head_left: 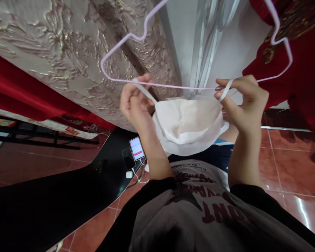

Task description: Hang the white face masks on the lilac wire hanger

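A white cloth piece with thin straps (190,119) hangs between my two hands, above my lap; its exact kind is not clear. My left hand (136,98) has its fingers curled at one white strap, by the lower bar of a pale pink hanger (170,85). On the other side, my right hand (244,98) pinches the other strap between thumb and forefinger, and that strap loops over the fingers. The hanger's bar runs across both hands. Its upper part lies beyond the top of the view.
Gold-patterned fabric (60,45) hangs at the left and red cloth (299,73) at the right. Two phones, one with a lit screen (137,148), lie with cables on a black surface (55,196). Red tiles (299,161) cover the floor.
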`<state>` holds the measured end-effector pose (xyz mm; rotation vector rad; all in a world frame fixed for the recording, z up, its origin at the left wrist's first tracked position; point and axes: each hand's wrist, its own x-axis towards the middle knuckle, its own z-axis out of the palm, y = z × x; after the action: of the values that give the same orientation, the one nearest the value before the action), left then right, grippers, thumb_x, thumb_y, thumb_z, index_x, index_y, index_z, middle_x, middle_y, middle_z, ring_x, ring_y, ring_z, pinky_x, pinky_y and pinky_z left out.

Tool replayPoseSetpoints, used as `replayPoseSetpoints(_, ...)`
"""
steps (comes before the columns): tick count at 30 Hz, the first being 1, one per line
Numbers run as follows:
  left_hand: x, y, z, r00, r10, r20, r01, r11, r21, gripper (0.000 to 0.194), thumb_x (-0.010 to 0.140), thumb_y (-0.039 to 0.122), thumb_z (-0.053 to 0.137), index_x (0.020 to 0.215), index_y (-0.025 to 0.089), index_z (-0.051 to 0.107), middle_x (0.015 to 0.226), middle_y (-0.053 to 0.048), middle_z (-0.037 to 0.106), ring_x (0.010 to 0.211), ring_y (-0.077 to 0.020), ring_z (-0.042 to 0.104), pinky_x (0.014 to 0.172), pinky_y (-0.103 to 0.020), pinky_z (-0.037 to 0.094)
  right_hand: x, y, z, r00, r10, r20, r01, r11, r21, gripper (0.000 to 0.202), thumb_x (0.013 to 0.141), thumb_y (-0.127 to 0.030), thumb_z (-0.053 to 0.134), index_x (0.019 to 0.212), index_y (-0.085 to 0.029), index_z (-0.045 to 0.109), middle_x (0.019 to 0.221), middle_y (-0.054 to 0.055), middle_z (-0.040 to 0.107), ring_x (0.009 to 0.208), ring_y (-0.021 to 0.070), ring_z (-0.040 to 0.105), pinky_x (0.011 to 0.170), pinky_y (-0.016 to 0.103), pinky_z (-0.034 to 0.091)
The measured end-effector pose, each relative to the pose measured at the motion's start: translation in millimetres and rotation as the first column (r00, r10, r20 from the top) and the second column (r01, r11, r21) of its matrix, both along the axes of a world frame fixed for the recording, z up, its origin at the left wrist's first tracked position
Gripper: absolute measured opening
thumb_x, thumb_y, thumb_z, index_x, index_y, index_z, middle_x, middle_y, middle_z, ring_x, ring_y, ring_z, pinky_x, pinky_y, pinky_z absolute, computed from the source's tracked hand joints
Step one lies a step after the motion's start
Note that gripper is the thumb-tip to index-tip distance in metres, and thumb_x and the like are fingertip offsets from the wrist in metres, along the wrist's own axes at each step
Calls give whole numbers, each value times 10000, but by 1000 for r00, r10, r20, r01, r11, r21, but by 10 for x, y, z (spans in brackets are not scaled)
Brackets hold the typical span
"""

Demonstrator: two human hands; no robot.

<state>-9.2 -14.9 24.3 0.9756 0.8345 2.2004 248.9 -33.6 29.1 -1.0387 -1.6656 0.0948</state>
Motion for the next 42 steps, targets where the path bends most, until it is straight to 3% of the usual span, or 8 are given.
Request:
replayPoseSetpoints(3,-304,121,-105,911,399,-108,-385,914,129,303,819,-10,528,936,160,750,1120,-122,867,1009,-243,809,606,-270,500,22,-15,1,999,7,-40,-6,999,40,221,975,-508,862,1151,-377,884,950,9,857,939,248,745,908,491,572)
replayPoseSetpoints(7,-691,280,-168,885,380,-269,-278,895,349,220,855,174,813,1067,123,841,1214,-147,857,1362,-333,744,1126,-454,610,22,-21,8,996,84,-13,-83,995,51,234,989,-498,850,1198,-393,865,994,-15,861,955,231,746,914,475,568)
replayPoseSetpoints(13,-1063,487,-149,915,348,-206,-255,891,376,515,877,403,901,1283,106,788,1384,-176,775,1314,-366,771,1220,-597,576,40,-48,5,999,31,22,-32,998,59,227,1005,-453,834,1225,-402,853,1002,-17,857,963,239,748,928,481,580)
replayPoseSetpoints(19,-886,413,437,825,112,-553,-129,992,8,365,931,-161,744,1130,136,819,1028,-12,831,1040,-229,838,1095,-434,689,-2,-66,4,998,-17,67,14,999,52,237,1015,-549,784,1125,-351,852,962,0,853,928,241,744,925,486,581)
replayPoseSetpoints(23,-622,254,918,528,-68,-847,15,997,-71,391,944,-89,856,1176,225,843,1080,25,753,1131,-212,762,1141,-316,646,-36,-94,-19,991,-34,132,38,999,-30,301,1024,-618,724,1128,-362,841,989,25,829,975,279,718,969,531,568)
replayPoseSetpoints(26,-551,256,1063,591,-124,-797,-20,986,-168,291,933,-95,850,928,192,804,862,23,681,1036,-228,764,1080,-306,662,-31,-116,-28,992,-45,117,54,996,-73,322,1021,-637,712,1151,-367,829,1043,44,818,1039,310,705,1034,575,555)
replayPoseSetpoints(35,-431,321,287,981,-75,-177,42,982,-183,324,1237,213,527,945,218,666,726,15,649,687,-177,661,680,-316,533,-61,-126,-60,995,-30,94,37,996,-81,362,1005,-676,720,1155,-361,818,1111,42,831,1097,321,716,1128,606,515)
replayPoseSetpoints(42,169,176,-64,994,-94,-53,92,995,-43,321,1263,342,485,995,238,626,839,-20,753,831,-189,735,874,-342,581,-3,22,-127,991,-88,-100,110,962,251,297,972,-588,824,1133,-344,877,1062,32,868,1020,317,805,960,565,651)
